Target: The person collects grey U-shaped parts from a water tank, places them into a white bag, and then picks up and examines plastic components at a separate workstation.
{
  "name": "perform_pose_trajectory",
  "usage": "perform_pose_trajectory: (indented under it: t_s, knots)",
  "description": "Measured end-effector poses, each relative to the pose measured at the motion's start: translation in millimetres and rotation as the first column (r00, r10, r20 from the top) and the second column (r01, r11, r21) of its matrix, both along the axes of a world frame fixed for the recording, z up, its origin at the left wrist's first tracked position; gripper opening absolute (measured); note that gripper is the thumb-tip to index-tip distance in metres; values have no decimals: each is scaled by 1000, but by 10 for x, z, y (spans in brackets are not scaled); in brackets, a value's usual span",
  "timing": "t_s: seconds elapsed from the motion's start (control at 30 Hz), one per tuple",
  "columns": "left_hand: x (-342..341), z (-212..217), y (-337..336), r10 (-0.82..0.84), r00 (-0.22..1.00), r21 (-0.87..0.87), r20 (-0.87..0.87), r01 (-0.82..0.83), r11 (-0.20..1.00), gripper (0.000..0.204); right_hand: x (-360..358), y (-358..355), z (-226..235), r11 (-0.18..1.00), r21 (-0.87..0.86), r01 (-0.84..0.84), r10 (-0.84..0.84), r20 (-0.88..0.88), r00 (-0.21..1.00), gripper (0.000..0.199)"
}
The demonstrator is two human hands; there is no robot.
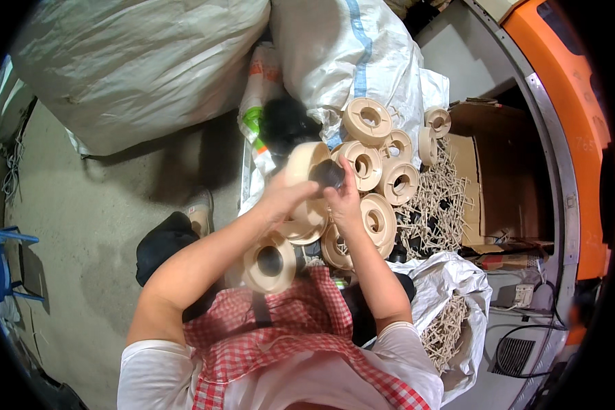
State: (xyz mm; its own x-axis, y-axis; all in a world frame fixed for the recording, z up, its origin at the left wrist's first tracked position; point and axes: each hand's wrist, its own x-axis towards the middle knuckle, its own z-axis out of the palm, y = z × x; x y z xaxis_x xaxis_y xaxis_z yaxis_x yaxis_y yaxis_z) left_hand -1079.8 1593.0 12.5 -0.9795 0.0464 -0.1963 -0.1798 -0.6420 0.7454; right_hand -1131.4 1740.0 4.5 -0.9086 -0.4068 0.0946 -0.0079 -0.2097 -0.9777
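My left hand (285, 198) is wrapped round a beige round plastic part (301, 162), a thick ring tilted up on its side. Fingers of my right hand (346, 199) grip a small black round plastic piece (329, 175), held right against the beige part's open face. Whether the two pieces are joined cannot be made out. Just beyond and below my hands lie several more beige round parts (362, 164), heaped together. One beige part (270, 264) with a dark centre rests close to my apron, below my left forearm.
Small beige T-shaped plastic pieces (444, 195) are spread at the right with black pieces among them. An open white sack (458, 273) holds more of them. Large white sacks (143, 61) stand at the back. A cardboard box (466, 178) and an orange machine (560, 89) bound the right side.
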Motion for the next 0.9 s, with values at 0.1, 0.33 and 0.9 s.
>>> perform_pose_trajectory:
  t_s: [0.1,0.33,0.9]
  knots:
    - [20,-57,-86,12,999,-260,-46,-23,965,47,25,46,166,979,181,-98,110,-61,992,75]
    - [44,86,-214,-282,958,104,44,276,955,45,-75,187,341,624,780,39,685,-570,454,74]
    - [91,73,-25,-187,980,-270,-66,163,949,46,54,266,73,811,475,-340,161,378,912,80]
